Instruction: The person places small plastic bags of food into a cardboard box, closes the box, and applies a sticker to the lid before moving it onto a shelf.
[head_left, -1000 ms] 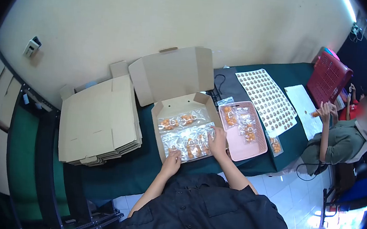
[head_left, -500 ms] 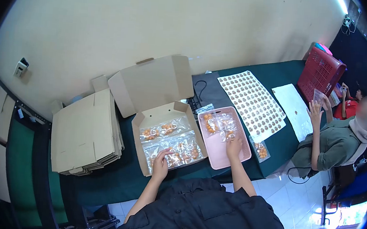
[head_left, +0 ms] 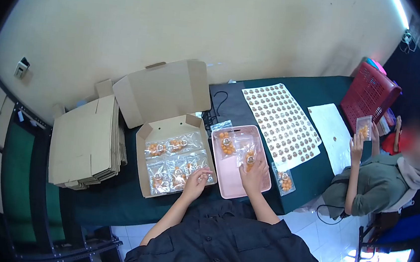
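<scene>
A clear plastic bag of orange beads [head_left: 250, 159] is between the fingers of my right hand [head_left: 254, 179], over the pink tray [head_left: 226, 182]. A second bag of orange beads [head_left: 227, 143] lies in the tray's upper left. My left hand [head_left: 195, 184] hovers at the right front corner of the open cardboard box [head_left: 141, 175], its fingers loosely apart and nothing seen in them. Inside the box lie several clear bags with orange beads [head_left: 178, 146], in two rows. Part of the front row is hidden by my left hand.
Flattened cardboard boxes [head_left: 82, 140] are stacked at left. Sticker sheets [head_left: 283, 125] and a white sheet [head_left: 328, 134] lie right of the tray, near another bead bag [head_left: 285, 181]. A red basket [head_left: 370, 95] stands behind a co-worker [head_left: 380, 183] holding a bead bag [head_left: 364, 128].
My left hand has moved right, off the bags toward the box's corner. My right hand now lifts the bead bag slightly. The co-worker's bag has come into clearer view with beads.
</scene>
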`<state>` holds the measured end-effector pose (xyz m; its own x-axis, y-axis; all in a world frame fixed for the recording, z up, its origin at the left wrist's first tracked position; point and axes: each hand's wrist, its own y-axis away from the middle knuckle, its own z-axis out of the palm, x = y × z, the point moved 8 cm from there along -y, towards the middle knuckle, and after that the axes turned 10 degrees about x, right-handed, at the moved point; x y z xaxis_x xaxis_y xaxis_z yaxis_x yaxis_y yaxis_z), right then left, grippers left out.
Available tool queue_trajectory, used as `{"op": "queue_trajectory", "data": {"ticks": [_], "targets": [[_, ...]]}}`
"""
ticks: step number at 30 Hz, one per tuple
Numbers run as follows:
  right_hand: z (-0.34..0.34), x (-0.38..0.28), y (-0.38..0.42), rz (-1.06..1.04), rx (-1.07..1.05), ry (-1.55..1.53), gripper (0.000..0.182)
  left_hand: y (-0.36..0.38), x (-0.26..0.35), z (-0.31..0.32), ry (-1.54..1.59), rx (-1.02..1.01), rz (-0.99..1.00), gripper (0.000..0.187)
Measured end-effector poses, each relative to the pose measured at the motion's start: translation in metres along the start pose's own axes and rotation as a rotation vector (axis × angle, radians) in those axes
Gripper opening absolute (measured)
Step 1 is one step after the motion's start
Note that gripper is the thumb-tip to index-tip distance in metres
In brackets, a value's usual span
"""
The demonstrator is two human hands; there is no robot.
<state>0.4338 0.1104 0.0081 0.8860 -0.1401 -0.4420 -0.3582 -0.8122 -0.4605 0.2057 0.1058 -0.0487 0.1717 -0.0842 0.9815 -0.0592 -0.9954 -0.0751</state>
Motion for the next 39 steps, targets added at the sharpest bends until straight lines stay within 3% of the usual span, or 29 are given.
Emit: {"op": "queue_trajectory", "data": {"ticks": [3, 5, 6, 9, 11, 13, 15, 17, 19, 21, 23, 25, 27, 30, 34, 37, 38, 39], "targets": [[-0.005, -0.032, -0.004, -0.05, 0.013, -0.136, 0.085, 0.001, 0.01, 0.008, 0.101, -0.029, -0.116, 0.029], [-0.003, -0.069, -0.002, -0.209, -0.092, -0.332, 0.083, 0.0, 0.018, 0.011, 0.217, 0.008, -0.208, 0.036], [0.006, -0.083, 0.003, -0.238, -0.24, -0.434, 0.078, -0.001, 0.021, 0.009, 0.279, 0.064, -0.222, 0.039], [0.02, -0.116, 0.025, -0.436, -0.396, -0.585, 0.073, -0.001, 0.028, -0.006, 0.423, 0.286, -0.203, 0.041], [0.024, -0.124, 0.03, -0.478, -0.429, -0.614, 0.068, 0.001, 0.013, -0.022, 0.555, 0.366, -0.345, 0.037], [0.043, -0.116, 0.028, -0.188, -0.572, -0.893, 0.066, 0.004, 0.03, -0.035, 0.537, 0.403, -0.31, 0.034], [0.056, -0.113, 0.029, -0.165, -0.539, -0.977, 0.064, 0.008, 0.03, -0.033, 0.458, 0.309, -0.329, 0.033], [0.09, -0.113, 0.048, 0.021, -0.902, -1.27, 0.061, 0.01, 0.021, -0.024, 0.482, 0.26, -0.26, 0.033], [0.086, -0.114, 0.046, -0.007, -0.975, -1.166, 0.052, 0.012, 0.016, -0.014, 0.547, 0.239, -0.28, 0.032], [0.097, -0.108, 0.057, 0.277, -1.21, -1.237, 0.043, 0.015, 0.015, -0.013, 0.533, 0.268, -0.276, 0.032], [0.102, -0.1, 0.064, 0.295, -1.198, -1.219, 0.038, 0.024, 0.003, -0.013, 0.604, 0.309, -0.464, 0.035], [0.095, -0.1, 0.067, 0.624, -1.267, -1.325, 0.04, 0.021, 0.011, -0.013, 0.574, 0.325, -0.444, 0.037], [0.098, -0.1, 0.07, 0.598, -1.305, -1.318, 0.041, 0.021, 0.012, -0.016, 0.61, 0.394, -0.419, 0.037], [0.072, -0.118, 0.048, 0.268, -1.131, -1.302, 0.041, 0.013, 0.033, -0.016, 0.416, 0.356, -0.27, 0.036], [0.084, -0.103, 0.061, 0.525, -1.257, -1.233, 0.042, 0.018, 0.016, -0.015, 0.45, 0.383, -0.261, 0.031], [0.067, -0.109, 0.059, 0.605, -1.221, -1.338, 0.04, 0.017, 0.02, -0.017, 0.525, 0.386, -0.336, 0.029], [0.069, -0.108, 0.06, 0.605, -1.219, -1.34, 0.04, 0.015, 0.026, -0.012, 0.516, 0.344, -0.315, 0.03], [0.069, -0.107, 0.058, 0.462, -1.162, -1.312, 0.04, 0.014, 0.03, -0.007, 0.507, 0.303, -0.292, 0.032]]}}
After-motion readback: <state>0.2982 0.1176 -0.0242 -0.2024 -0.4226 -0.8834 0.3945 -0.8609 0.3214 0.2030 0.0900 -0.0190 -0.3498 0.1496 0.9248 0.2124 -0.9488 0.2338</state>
